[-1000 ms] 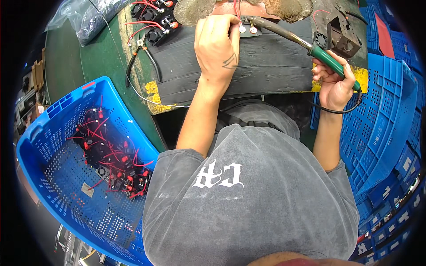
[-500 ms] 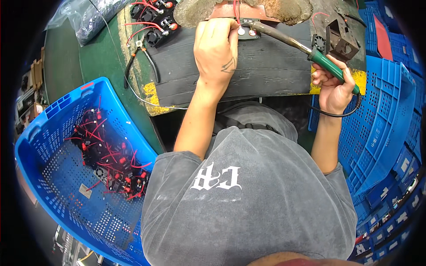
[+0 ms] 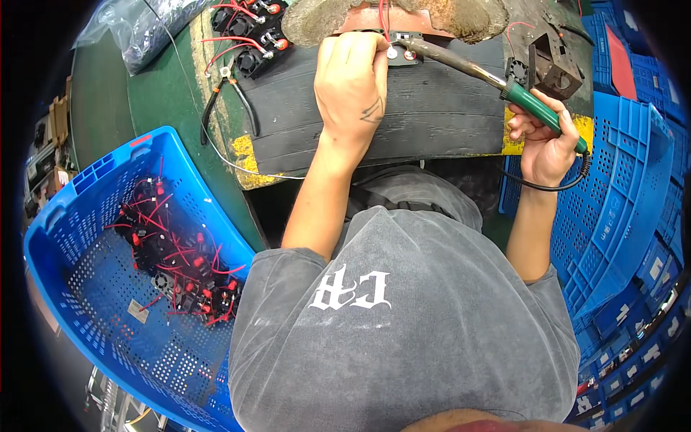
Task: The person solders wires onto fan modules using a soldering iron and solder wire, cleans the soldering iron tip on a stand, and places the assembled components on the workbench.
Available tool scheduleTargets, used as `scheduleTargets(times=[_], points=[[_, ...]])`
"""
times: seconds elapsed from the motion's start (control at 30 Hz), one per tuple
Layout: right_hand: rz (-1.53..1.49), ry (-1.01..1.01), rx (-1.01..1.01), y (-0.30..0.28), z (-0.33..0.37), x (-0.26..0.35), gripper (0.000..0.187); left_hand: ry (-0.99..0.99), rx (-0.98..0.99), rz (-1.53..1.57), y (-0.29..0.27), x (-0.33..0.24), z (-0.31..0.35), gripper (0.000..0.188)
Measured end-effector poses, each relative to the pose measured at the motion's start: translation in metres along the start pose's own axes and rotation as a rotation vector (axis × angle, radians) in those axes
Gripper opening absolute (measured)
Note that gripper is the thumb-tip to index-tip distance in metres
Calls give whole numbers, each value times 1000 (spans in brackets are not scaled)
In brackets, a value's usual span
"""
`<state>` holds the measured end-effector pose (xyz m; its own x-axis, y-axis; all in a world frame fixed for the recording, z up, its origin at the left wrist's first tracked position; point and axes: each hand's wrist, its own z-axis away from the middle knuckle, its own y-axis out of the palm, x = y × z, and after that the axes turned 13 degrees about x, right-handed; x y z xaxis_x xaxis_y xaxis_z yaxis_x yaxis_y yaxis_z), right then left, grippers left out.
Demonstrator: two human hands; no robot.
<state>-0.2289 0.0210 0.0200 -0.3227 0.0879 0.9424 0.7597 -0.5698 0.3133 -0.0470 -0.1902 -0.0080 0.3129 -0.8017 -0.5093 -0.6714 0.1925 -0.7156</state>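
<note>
My right hand [image 3: 545, 144] is closed around the green handle of a soldering iron [image 3: 536, 108]. The iron's long shaft slopes up and left, its tip at the round terminals of a small black part [image 3: 405, 57] with red wires [image 3: 383, 13]. Just left of that tip, my left hand [image 3: 351, 90] is pinched shut, knuckles up. A thin grey solder wire [image 3: 237, 165] curves in from the far left and disappears under my left forearm toward that hand. The pinch itself is hidden by the fingers.
Wire cutters [image 3: 229, 101] lie left on the bench, beside several black fans [image 3: 248, 61] with red wires. A rusty metal bracket [image 3: 558, 66] stands at right. The blue basket [image 3: 72, 191] at lower left holds wired parts. Blue crates [image 3: 612, 201] line the right.
Both hands stay nearly in place. My right hand and the iron's handle have shifted very slightly right; the tip remains at the terminals.
</note>
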Motion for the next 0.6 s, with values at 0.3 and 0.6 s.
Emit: scheduleTargets(times=[0.3, 0.6], points=[[-21, -2, -7, -1, -4, -1, 51, -13, -12, 53, -2, 3, 4, 16], [6, 1, -27, -1, -8, -4, 52, -27, -9, 63, -4, 2, 4, 17]])
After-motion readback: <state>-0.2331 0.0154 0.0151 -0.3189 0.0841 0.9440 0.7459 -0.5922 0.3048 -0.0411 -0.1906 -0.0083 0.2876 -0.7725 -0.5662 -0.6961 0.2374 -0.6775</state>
